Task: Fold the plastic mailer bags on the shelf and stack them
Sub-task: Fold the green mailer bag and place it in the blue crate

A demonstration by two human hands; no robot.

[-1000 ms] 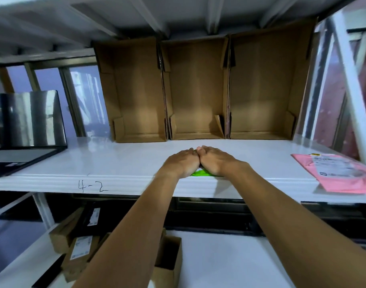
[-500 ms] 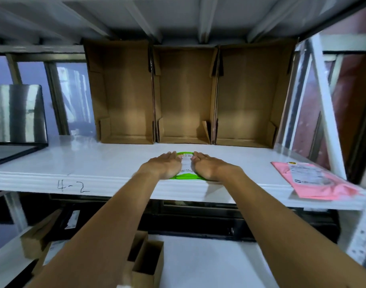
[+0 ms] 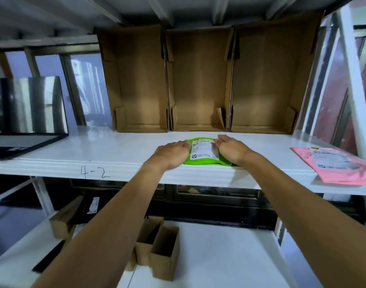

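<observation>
**Q:** How's that green one going to behave for you? Looks slick.

**A:** Working out from me: the shelf lip has "4-2" hand-written in marker, and that's the only writing I can actually read. Just past it, near the front edge and a bit right of centre, the green mailer bag lies flat, already folded down small by the look of it. My left hand is flat on its left edge and my right hand on its right side. Fingers are straight and held together on both, pressing rather than gripping. My guess is thin poly film: weighs nothing, floppy, slippery on that glossy white board, and likely to spring open if I let go. I'd pinch it across the folded edge, thumb on top, not by a loose corner.

**Q:** Labels?

**A:** There's a white shipping label between my hands with a square logo at its near-left corner, print too small to read. The pink mailer bag at the right end, well apart, has the same kind of label plus a yellow mark on top, also unreadable. Behind, three open cardboard cartons stand against the back, no print that I can see.
</observation>
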